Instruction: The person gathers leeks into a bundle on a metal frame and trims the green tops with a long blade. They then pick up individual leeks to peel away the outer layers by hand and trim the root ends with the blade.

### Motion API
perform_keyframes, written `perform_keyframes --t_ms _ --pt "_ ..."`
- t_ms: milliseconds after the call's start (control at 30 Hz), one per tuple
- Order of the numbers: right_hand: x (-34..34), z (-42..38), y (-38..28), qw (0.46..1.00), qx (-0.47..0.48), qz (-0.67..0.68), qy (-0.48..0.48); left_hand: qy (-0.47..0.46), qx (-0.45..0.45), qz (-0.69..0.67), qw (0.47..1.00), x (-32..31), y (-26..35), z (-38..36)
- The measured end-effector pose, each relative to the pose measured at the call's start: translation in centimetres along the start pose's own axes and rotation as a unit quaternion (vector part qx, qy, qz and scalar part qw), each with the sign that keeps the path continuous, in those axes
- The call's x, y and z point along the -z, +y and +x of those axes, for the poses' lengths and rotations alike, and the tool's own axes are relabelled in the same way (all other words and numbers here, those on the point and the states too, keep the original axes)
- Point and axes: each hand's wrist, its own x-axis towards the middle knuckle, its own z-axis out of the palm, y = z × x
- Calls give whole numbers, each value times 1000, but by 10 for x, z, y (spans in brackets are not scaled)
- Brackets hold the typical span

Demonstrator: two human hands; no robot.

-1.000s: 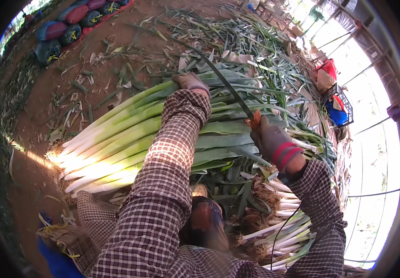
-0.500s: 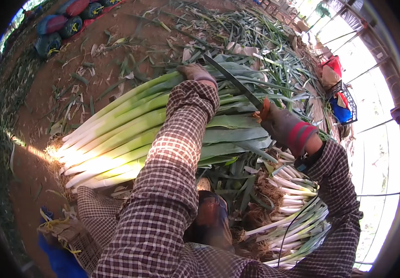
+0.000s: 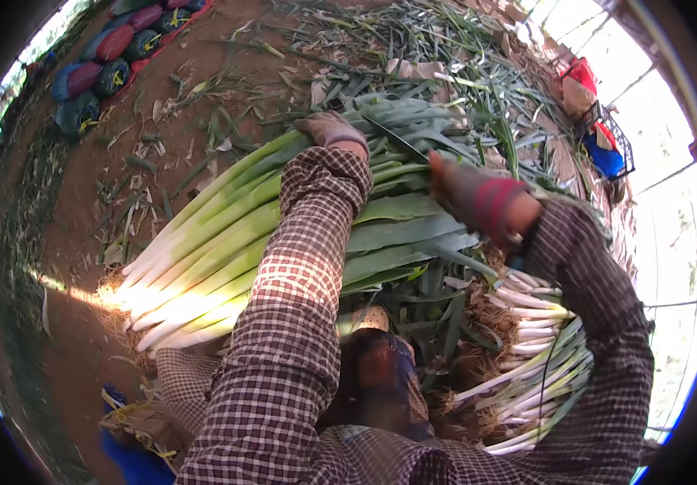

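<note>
A wide bundle of leeks [image 3: 227,230] lies before me, white roots to the left and dark green leaves to the right. My left hand [image 3: 332,132], in a glove, is closed over the far edge of the bundle where the stalks turn to leaf. In a grey glove with a red-striped cuff, my right hand [image 3: 475,194] grips the orange handle of a knife [image 3: 397,139]. Its dark blade slants up and left across the leaves, with the tip close to my left hand.
A second pile of leeks [image 3: 530,343] lies beneath my right arm. Cut leaves [image 3: 445,48] cover the soil at the back. Stuffed bags [image 3: 77,111] are stacked at the far left. A black crate [image 3: 619,145] stands at the right, and a boot [image 3: 372,368] shows below.
My right hand has moved up and left with the knife, so the blade now lies lower over the leaves. My left hand keeps its place on the leeks. The view has shifted slightly.
</note>
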Motion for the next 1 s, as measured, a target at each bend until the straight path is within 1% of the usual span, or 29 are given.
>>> perform_keyframes --t_ms 33,67,100,167,200,233,267,333,367,400,467,533,567,600,667,833,867,900,967,1000 --pt "4 12 -16 995 -67 56 -40 3 2 9 1000 -4 3 5" --pt "-7 37 -18 982 -150 107 -45 9 3 16 1000 -2 6 7" --pt "-5 49 -12 982 -141 96 -79 12 -1 20 1000 2 8 5" --pt "0 48 -15 978 -118 71 -157 9 -6 28 1000 -1 7 -2" --pt "4 35 -6 977 -109 84 -165 11 -11 20 1000 0 4 -2" --pt "27 6 -13 976 -98 95 -173 14 -17 13 1000 0 5 -4" --pt "40 -8 -15 975 -82 103 -180 17 -18 5 1000 3 3 -5" --pt "30 -12 8 992 60 -22 -107 17 -24 8 1000 5 0 -8" --pt "23 -7 13 986 131 -85 -64 11 -15 12 1000 6 -2 -9" --pt "13 10 13 991 96 -57 -74 6 -10 17 1000 7 -1 -11" --pt "-28 48 1 985 60 -144 70 16 -10 20 1000 6 2 -8" --pt "-34 71 2 994 -13 -108 30 9 -2 22 1000 5 5 -11" --pt "-17 79 -4 995 -62 -20 -78 5 3 23 1000 6 6 -10" --pt "-6 78 -5 973 -111 75 -186 0 3 26 1000 3 8 -2" --pt "28 29 -12 971 -72 -11 -226 4 -2 7 1000 5 7 -5" --pt "-9 55 2 964 -65 -52 -253 17 -21 14 1000 -1 4 4" --pt "-19 54 6 963 -67 -58 -256 13 -30 -3 999 2 2 3" --pt "-22 54 11 963 -70 -68 -252 44 -35 -31 998 7 -3 -1" --pt "-25 56 8 973 -74 -61 -209 98 -43 -96 990 6 -15 -1" --pt "-31 56 5 977 -75 -54 -193 149 -76 -134 977 7 -22 1"
